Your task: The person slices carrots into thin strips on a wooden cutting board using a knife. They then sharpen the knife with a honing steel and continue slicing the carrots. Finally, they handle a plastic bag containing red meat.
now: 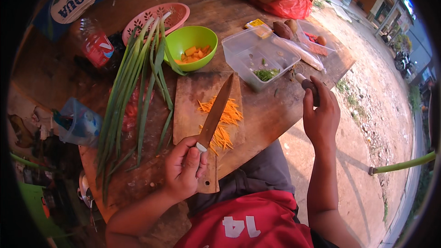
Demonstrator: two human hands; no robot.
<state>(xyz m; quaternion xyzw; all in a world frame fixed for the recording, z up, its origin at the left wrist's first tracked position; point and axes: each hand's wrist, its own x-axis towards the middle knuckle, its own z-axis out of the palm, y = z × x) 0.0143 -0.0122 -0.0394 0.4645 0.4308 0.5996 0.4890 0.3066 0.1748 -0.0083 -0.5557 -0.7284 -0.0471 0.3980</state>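
Observation:
My left hand [184,165] is closed round the lower end of a knife [217,110], near a pale collar. Its long blade points up and away over a wooden cutting board [186,96]. Thin orange carrot strips [229,112] lie on the board beneath and beside the blade. Off the table's right edge, my right hand [323,115] is wrapped round a short dark cylinder [312,91] with a pale end. It resembles a handle, though its kind is unclear.
Spring onions [138,82] lie left of the board, partly over a pink basket [180,14]. A green bowl [202,34] holds orange chunks. Beyond the board is a clear plastic container [234,48] with chopped greens. A bottle [96,46] and blue plastic cup [80,121] stand left.

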